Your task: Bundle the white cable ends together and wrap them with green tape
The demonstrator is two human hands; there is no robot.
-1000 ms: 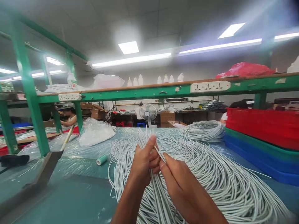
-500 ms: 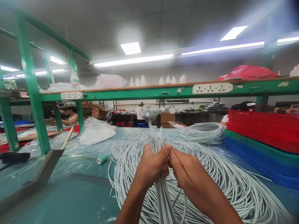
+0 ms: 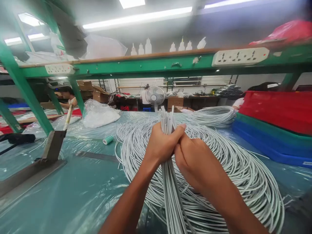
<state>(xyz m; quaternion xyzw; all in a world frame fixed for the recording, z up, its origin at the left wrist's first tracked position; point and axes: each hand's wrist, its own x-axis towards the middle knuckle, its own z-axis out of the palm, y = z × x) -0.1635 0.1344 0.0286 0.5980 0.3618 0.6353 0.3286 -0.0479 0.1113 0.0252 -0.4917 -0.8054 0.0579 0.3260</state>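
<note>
My left hand is wrapped round an upright bundle of thin grey-white cables, whose cut ends stick up above the fist. Against its thumb presses my right hand, closed, with its fingertips turned away from view. What those fingers pinch is hidden. Below and behind both hands spreads a large coiled heap of the same cable. The lower part of the held bundle runs down towards me over this heap.
Left of the heap lie a green roll, a flat metal strip and a lever cutter. Stacked red and blue bins stand at right. Behind are a smaller cable coil, a plastic bag and a green shelf beam.
My view has tipped downward, so the shelf and lights sit higher. Both hands stay together at the bundle; the right hand has turned, its fingertips now more hidden behind the left thumb.
</note>
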